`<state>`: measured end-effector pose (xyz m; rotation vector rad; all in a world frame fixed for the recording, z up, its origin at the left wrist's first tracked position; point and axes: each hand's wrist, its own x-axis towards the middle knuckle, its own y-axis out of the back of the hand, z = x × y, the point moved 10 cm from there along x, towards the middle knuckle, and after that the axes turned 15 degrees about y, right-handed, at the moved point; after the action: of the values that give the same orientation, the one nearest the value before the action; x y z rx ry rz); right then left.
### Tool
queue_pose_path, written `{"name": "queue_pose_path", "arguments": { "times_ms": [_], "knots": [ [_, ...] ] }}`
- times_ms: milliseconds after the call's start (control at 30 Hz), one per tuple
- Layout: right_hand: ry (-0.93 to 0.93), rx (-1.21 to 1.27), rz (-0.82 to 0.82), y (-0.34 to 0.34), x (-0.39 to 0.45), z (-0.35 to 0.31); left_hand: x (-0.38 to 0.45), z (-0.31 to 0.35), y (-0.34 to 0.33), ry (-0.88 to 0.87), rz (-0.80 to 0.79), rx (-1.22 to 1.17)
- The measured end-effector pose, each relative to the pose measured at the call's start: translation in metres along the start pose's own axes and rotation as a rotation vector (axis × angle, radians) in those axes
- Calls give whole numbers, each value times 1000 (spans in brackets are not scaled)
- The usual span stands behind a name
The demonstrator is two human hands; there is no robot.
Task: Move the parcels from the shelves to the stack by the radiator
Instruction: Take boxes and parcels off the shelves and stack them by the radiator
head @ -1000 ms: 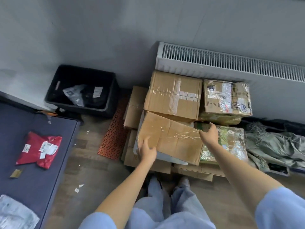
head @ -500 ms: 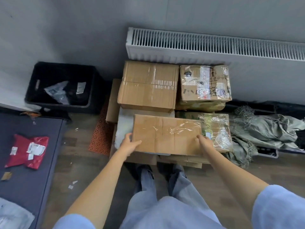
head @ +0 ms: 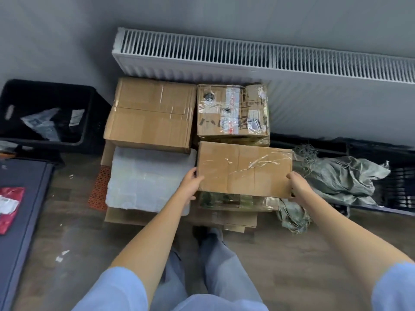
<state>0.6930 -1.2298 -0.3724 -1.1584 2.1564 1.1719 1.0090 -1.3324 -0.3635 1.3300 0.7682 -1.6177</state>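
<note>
At nine o'clock a black crate (head: 45,113) stands against the wall with some crumpled wrappers inside, and below it, at the left edge, a red parcel (head: 10,207) lies on a dark surface. Toward the centre, a large brown box (head: 150,115) sits at about eleven o'clock, against the radiator (head: 247,55), with a white foam slab (head: 148,180) just in front of it. At the centre, the left hand (head: 190,185) grips the near left corner of a taped cardboard parcel (head: 244,168), and at three o'clock from it the right hand (head: 298,185) grips the near right corner, fingers curled round the edges. This parcel lies flat on a plastic-wrapped box, directly in front of a printed box (head: 232,111). The step in hand seems to be the setting down of this parcel on the stack. The next move probably calls for letting go with both hands and checking that the parcel does not slide toward the grey-green sack (head: 341,178) at three o'clock.
</note>
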Motion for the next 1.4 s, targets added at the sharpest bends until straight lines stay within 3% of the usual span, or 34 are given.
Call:
{"name": "queue_pose_path", "arguments": {
  "times_ms": [167,267,367,567,700,800,867,1033,1167,1267,1400],
  "knots": [
    [113,-127,-76,-31,-6,-21,-2,-31,8,33,64,109],
    [219,-348,-126,-46,-33,-44,-22,-58,18,75,45,150],
    [350,-476,-273,-89,-82,-77,-57,-82,54,70,76,174],
    [703,-682,-594,-236,-254,-150,-165,-154,200,-44,317,-3],
    [1036,-722,-785,-361,-426,-166,-254,-267,304,-142,534,-132],
    [1226,-698,-1003,-453,-569,-129,-319,-416,365,-96,700,-330],
    [1221,-724,-1191,-506,-659,-74,-368,-537,386,-23,822,-489],
    [1223,-903,-1640,-574,-860,98,-468,-824,357,145,1057,-1014],
    [1246,-1000,-1861,-581,-960,189,-490,-942,323,53,1097,-1345],
    [1254,-1028,-1928,-601,-1014,234,-503,-968,309,97,1069,-1310],
    [1275,-878,-2011,-640,-1083,263,-518,-1007,341,88,1146,-1320]
  ]
}}
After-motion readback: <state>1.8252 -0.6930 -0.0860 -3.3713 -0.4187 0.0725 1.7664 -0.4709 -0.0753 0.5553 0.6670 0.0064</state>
